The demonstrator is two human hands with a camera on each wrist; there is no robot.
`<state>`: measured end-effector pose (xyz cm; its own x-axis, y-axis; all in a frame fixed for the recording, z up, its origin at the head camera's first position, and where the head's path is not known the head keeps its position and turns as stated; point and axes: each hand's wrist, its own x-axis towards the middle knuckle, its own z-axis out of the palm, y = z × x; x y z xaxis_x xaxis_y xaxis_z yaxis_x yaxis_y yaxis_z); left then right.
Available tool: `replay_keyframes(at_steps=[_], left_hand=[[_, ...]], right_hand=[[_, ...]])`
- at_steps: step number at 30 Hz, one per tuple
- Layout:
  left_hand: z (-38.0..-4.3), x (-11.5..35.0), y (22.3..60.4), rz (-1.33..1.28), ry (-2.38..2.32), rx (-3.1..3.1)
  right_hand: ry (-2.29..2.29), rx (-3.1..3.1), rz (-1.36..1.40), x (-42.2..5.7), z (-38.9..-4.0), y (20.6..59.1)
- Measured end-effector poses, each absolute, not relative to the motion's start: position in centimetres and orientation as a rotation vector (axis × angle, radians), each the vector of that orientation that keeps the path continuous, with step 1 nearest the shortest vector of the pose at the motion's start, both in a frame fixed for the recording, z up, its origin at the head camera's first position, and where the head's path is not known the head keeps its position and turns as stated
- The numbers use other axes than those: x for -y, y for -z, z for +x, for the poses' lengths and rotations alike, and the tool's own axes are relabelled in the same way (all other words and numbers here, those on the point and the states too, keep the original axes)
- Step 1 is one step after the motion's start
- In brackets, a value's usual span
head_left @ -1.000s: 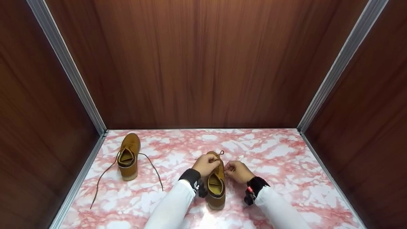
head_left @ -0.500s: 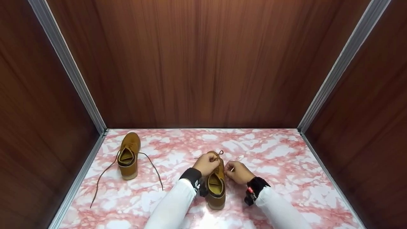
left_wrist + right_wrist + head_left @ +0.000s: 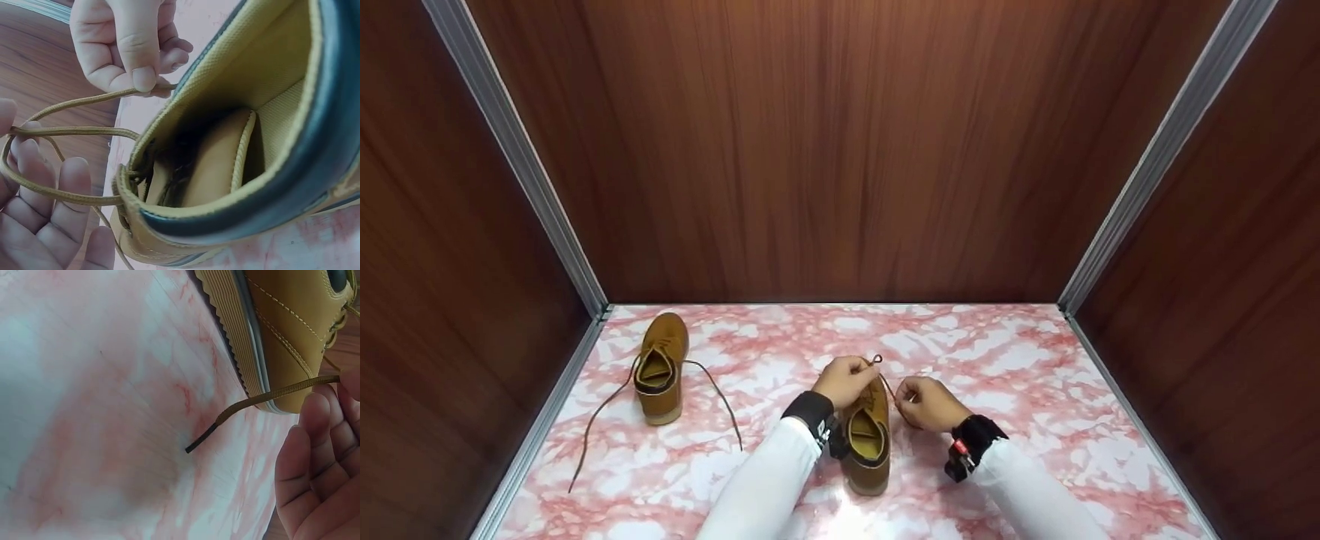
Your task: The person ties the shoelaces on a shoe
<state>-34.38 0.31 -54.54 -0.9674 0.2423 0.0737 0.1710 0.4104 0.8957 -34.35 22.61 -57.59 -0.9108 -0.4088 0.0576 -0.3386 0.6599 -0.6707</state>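
Note:
A tan lace-up shoe (image 3: 868,444) stands toe-away on the floor between both hands. Over its toe, my left hand (image 3: 844,381) pinches a brown shoelace; a small loop pokes past the fingers. In the left wrist view, the left hand (image 3: 48,208) holds the looped lace (image 3: 73,131) above the eyelets. To the shoe's right, my right hand (image 3: 934,405) pinches another stretch of lace between thumb and finger. The right wrist view shows the lace's free end (image 3: 242,405), dark-tipped, hanging out from the right hand (image 3: 326,467). Much of the shoe's front is hidden behind the left hand.
A matching shoe (image 3: 664,367) stands at the left, its two lace ends (image 3: 592,427) spread loose on either side. Pink-and-white marbled flooring (image 3: 997,337) lies beneath. Brown wood-grain panels (image 3: 840,150) with metal corner strips enclose the back and sides.
The right hand has drawn slightly away to the right, and lace now shows stretched between it and the shoe. The left hand has shifted slightly, still pinching the loop.

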Motion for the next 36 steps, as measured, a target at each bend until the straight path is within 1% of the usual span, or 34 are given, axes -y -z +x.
replay_keyframes(at_steps=[6,15,24,30,36], left_hand=[[-34.6,0.2,54.4,0.337,-1.621,-2.588],[-34.8,0.3,53.9,0.269,-1.583,-2.691],[-34.8,0.0,53.6,0.241,-1.563,-2.704],[-34.9,0.4,53.3,0.293,-1.617,-2.624],[-35.4,1.4,53.5,0.434,-1.617,-2.544]], right_hand=[[1.077,-2.766,-0.608,-22.8,-34.3,57.0],[1.136,-2.737,-0.684,-23.1,-34.4,56.5],[1.14,-2.699,-0.635,-23.8,-34.0,56.4],[1.14,-2.7,-0.651,-24.3,-34.1,56.0],[1.179,-2.657,-0.685,-24.5,-34.3,55.4]])
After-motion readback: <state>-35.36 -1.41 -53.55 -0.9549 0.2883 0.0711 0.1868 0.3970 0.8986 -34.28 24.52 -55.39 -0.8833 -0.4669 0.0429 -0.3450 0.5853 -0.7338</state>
